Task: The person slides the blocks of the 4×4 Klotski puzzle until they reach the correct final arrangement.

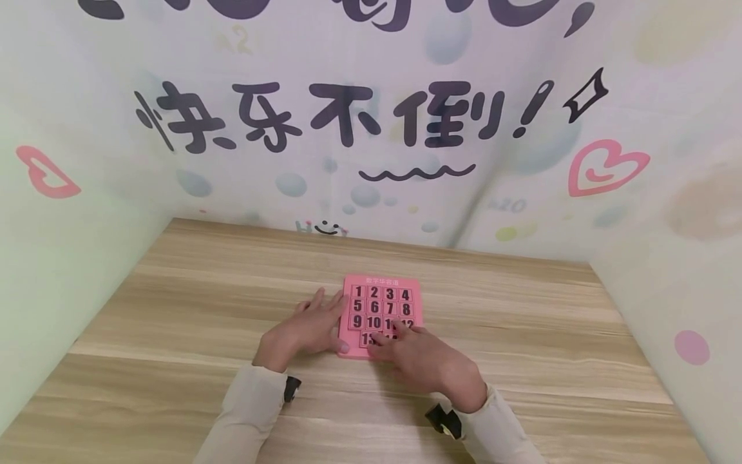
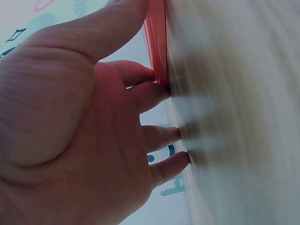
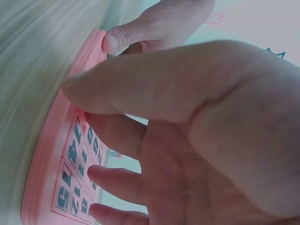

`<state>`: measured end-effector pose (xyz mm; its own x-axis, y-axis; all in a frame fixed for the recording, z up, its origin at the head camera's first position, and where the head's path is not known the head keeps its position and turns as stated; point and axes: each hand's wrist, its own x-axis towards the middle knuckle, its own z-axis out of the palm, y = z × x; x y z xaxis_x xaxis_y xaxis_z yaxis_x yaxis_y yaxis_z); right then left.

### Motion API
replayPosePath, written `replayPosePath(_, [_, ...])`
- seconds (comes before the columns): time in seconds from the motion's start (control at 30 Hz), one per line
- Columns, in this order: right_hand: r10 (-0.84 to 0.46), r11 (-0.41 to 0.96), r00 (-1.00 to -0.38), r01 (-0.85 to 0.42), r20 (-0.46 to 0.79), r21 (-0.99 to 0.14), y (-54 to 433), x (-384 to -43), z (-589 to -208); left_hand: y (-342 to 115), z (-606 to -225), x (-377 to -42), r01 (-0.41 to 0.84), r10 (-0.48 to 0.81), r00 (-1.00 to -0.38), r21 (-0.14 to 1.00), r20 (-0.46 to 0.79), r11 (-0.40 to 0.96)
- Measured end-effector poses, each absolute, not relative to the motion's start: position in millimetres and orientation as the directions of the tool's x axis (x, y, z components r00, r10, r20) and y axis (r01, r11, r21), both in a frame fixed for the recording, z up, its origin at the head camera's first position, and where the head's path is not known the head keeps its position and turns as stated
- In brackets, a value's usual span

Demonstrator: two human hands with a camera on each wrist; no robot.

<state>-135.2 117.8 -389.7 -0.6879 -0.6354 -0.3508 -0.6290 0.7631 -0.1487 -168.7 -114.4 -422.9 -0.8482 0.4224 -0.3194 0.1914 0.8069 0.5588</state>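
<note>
A pink number slide puzzle [image 1: 382, 281] lies flat on the wooden table, its numbered tiles in rows. The bottom row stands shifted right, with a bare pink gap left of the 13 tile [image 1: 366, 339]. My left hand [image 1: 307, 327] steadies the puzzle's left side, thumb at the lower left corner and fingers spread along the edge. In the left wrist view, the lower two fingertips rest on the table beside the puzzle's side wall [image 2: 158, 42]. My right hand [image 1: 426, 361] reaches over the lower right, fingertips on the lower tiles, covering some; its thumb [image 3: 103, 89] lies at the near rim.
The wooden table [image 1: 220, 277] extends around the puzzle and meets a printed cloth backdrop [image 1: 324, 193] behind it. Pale walls rise at both sides. Black wrist straps [image 1: 445, 422] show by the cream sleeves [image 1: 240, 412].
</note>
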Motion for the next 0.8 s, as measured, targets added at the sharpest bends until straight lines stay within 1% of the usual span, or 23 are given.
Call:
replayPosePath(0.37, [-0.665, 0.741, -0.676, -0.65, -0.317, -0.167, 116.1, -135.7, -392.9, -114.9, -422.9, -170.3, 0.187, 0.424, -0.841, 0.555, -0.337, 0.811])
replayPosePath(0.6, [-0.661, 0.747, -0.68, -0.635, -0.316, -0.197, 114.7, -135.3, -394.4, -115.0, -424.9, -170.2, 0.183, 0.422, -0.843, 0.558, -0.334, 0.809])
replayPosePath(0.8, [-0.654, 0.753, -0.685, -0.628, -0.32, -0.197, 113.0, -134.5, -395.1, -114.8, -424.2, -169.3, 0.187, 0.422, -0.846, 0.56, -0.326, 0.807])
